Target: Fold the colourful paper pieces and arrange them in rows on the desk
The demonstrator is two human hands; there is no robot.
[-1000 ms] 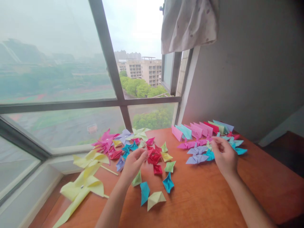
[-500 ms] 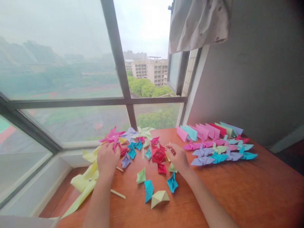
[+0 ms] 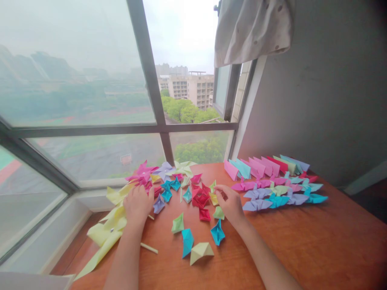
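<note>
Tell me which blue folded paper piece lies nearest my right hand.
The blue piece beside the right hand, at its wrist; other blue pieces lie farther off.

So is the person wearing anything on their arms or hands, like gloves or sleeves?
No. The left hand and the right hand are bare: no gloves, rings, watch or bracelet show. The left forearm and the right forearm are bare too, with no sleeve in view.

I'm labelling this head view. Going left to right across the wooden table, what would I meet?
yellow pinwheel → left hand → green folded piece → red folded pieces → right hand → purple folded piece → teal folded piece
</note>
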